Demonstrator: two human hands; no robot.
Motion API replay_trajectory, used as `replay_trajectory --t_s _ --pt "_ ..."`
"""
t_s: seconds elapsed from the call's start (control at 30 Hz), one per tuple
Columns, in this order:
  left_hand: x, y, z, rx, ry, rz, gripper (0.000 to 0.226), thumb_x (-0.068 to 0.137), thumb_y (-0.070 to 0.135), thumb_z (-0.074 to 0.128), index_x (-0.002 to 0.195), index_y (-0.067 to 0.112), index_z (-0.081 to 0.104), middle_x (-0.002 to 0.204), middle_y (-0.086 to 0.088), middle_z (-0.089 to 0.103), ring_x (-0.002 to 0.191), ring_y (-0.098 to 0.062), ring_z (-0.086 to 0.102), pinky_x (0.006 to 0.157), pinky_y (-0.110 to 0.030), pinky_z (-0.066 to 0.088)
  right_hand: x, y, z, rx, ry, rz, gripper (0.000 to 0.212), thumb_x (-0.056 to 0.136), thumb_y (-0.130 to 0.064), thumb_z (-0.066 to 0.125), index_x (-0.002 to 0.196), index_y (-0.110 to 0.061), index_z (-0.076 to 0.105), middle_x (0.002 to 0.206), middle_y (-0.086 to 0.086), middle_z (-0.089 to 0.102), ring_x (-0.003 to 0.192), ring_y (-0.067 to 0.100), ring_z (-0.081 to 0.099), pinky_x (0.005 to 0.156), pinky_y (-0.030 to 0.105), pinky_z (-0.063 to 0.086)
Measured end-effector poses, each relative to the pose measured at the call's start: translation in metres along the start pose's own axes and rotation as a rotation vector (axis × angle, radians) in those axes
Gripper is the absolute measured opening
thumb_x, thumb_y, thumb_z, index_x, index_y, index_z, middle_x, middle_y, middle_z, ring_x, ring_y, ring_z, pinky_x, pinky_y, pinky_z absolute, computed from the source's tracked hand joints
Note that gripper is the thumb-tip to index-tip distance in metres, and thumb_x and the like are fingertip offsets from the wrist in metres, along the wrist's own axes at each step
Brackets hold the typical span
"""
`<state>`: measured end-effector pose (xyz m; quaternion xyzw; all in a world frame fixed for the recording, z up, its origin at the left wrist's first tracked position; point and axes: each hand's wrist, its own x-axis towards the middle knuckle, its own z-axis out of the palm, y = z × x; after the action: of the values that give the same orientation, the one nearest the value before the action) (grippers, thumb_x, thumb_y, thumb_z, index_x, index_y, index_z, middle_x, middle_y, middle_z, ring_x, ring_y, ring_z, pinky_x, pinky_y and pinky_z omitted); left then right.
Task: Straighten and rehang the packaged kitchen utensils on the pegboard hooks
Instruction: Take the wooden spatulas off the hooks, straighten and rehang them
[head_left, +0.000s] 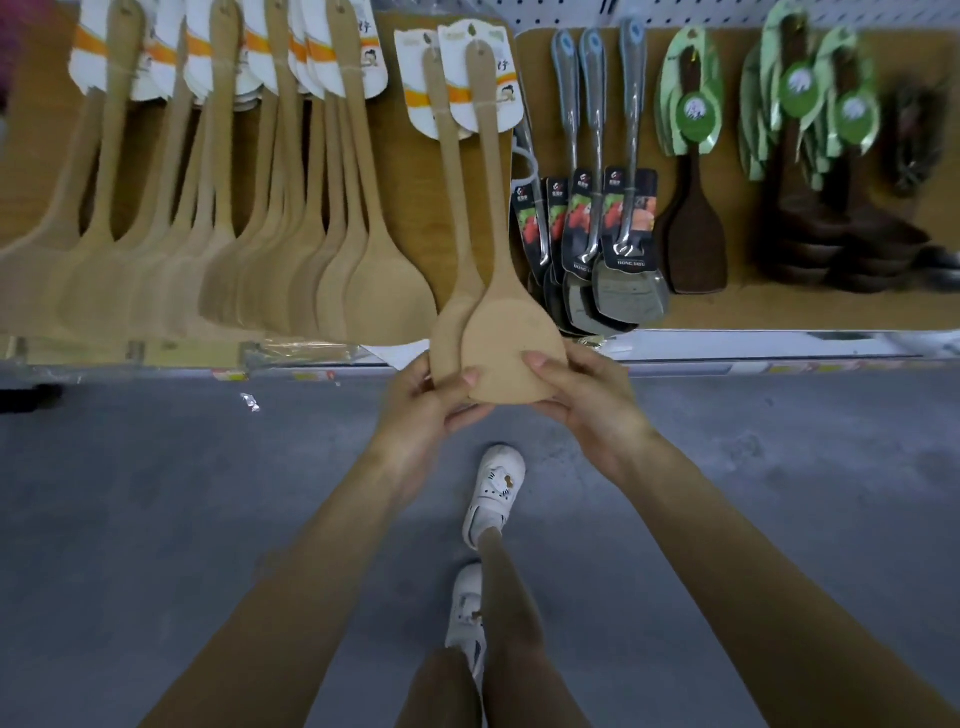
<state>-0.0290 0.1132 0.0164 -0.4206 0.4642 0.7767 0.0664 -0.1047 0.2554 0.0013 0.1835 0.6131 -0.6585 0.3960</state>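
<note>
head: both hands (426, 400) grip spatulas (498, 358).

Left hand (426, 400) and right hand (582, 400) grip the blades of two hanging wooden spatulas (498, 291) together.

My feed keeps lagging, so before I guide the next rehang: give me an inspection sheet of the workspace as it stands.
Surface: wood-backed pegboard display, with a shelf edge below it.
Job's things: two pale wooden spatulas with white-and-orange header cards, tops at the board, blades overlapping in both hands; a crowded row of similar wooden spatulas to their left.
Clutter: small shiny wrapper scrap on the grey floor.
Grippers: left hand and right hand pinch the blades, thumbs on the front.
Cables: nothing seen.
Surroundings: steel spatulas with dark printed cards, dark wooden utensils with green tags, white shoes.
</note>
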Motion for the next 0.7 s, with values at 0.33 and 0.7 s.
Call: replay_trajectory --t_s 0.33,0.7 --pt "-0.132 -0.051 -0.013 0.119 -0.151 -0.038 0.031 0.085 -0.002 0.062 0.111 0.014 0.058 0.105 -0.009 0.069 0.093 -0.022 0.068 0.074 -0.031 0.058 -0.135 0.054 -0.031 -0.205 -0.006 -0.062 0.022 0.088 -0.012 0.064 0.106 0.001 0.064 0.096 0.013 0.069 0.088 0.020 0.063 0.078 0.037 0.052" --pt "-0.274 -0.035 0.110 0.384 -0.464 0.138 0.051 0.074 0.008 0.077 0.121 0.016 0.058 0.111 -0.006 0.069 0.100 -0.020 0.067 0.082 -0.030 0.054 -0.339 0.059 -0.121 -0.009 0.137 -0.300 0.023 0.086 -0.016 0.068 0.107 -0.009 0.064 0.106 0.011 0.069 0.097 0.018 0.064 0.081 0.031 0.052"
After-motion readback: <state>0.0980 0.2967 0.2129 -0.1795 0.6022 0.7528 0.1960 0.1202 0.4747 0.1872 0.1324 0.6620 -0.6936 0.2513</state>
